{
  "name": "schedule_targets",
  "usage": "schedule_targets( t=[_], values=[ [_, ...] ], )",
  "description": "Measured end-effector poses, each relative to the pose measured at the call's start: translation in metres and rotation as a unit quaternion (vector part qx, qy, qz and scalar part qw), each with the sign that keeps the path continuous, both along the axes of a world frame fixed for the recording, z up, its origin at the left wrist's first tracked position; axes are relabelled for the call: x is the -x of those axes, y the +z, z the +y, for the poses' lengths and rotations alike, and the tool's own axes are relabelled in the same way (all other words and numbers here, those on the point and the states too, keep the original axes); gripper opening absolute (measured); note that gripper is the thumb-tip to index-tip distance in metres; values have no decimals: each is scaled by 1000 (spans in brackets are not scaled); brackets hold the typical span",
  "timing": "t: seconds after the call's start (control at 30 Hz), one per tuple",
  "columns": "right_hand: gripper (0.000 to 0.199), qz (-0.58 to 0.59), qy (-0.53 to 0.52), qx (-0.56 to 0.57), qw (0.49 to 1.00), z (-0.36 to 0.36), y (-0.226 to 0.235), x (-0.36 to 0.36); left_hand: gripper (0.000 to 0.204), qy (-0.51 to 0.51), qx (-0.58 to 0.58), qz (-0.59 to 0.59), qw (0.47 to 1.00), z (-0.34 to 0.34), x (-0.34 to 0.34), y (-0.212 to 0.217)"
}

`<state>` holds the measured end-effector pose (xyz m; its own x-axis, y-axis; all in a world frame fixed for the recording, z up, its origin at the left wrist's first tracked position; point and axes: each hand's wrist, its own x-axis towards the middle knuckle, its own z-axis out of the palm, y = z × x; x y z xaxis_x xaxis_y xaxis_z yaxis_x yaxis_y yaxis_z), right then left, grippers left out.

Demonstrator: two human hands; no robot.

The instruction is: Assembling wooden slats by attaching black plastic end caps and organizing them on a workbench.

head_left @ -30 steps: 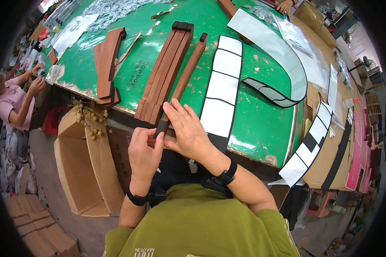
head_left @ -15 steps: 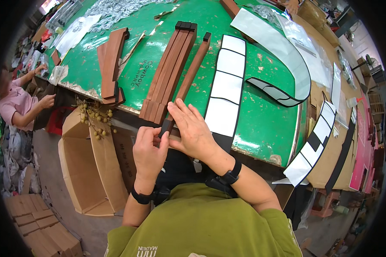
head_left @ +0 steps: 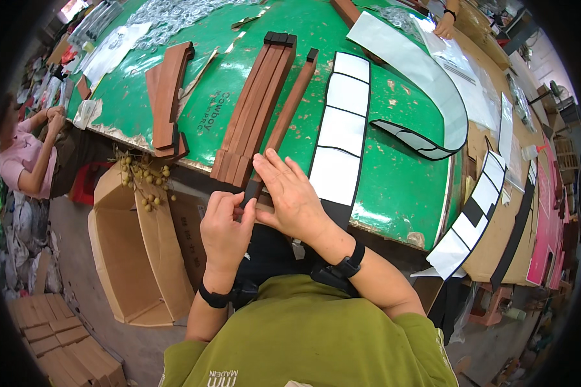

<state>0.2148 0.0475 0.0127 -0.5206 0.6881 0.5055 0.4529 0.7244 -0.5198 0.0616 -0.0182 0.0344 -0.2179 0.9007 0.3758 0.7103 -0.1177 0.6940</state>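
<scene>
A long brown strip (head_left: pixel 291 104), wood-like with black end pieces, lies lengthwise on the green table, its near end reaching past the front edge. My left hand (head_left: pixel 226 226) is closed, thumb and forefinger pinching at the strip's near black end. Across the same strip, just above that end, my right hand (head_left: pixel 290 197) lies with fingers stretched out, pressing on it from the right. Its palm side is hidden. Immediately left sits a stack of similar brown strips (head_left: pixel 255 109), black-tipped at the far end.
White panels with black borders (head_left: pixel 342 129) lie to the right, beside a curled white band (head_left: pixel 432 71). Shorter brown pieces (head_left: pixel 168 97) are on the left. Below the front edge stands an open cardboard box (head_left: pixel 132 245). A person in pink (head_left: pixel 29 155) is at far left; another person's hand (head_left: pixel 444 26) is at upper right.
My hands and the strip stay nearly still. The person at left has brought both hands together. At upper right, another person's hand has come further into view.
</scene>
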Motion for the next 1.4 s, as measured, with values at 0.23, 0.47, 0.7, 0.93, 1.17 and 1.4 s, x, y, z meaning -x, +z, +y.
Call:
schedule_targets(
  t=[0.23,0.47,0.7,0.93,1.17,1.4],
  values=[
    [93,-2,1,7,1000,0,0,1,18,11,-9,3,1000,-1,-2,-2],
    [94,-4,-5,4,1000,0,-1,0,19,21,-11,6,1000,-2,-2,-3],
    [93,-13,-5,1,1000,0,1,1,17,23,-2,40,999,0,-3,3],
    [91,-9,-9,-8,1000,-1,0,1,16,22,11,56,998,0,-6,12],
    [71,-46,-11,-31,998,-1,4,2,18,33,11,83,996,-1,-9,8],
    [68,-43,-13,-20,999,0,3,4,26,16,10,60,998,-7,-5,5]
  ],
)
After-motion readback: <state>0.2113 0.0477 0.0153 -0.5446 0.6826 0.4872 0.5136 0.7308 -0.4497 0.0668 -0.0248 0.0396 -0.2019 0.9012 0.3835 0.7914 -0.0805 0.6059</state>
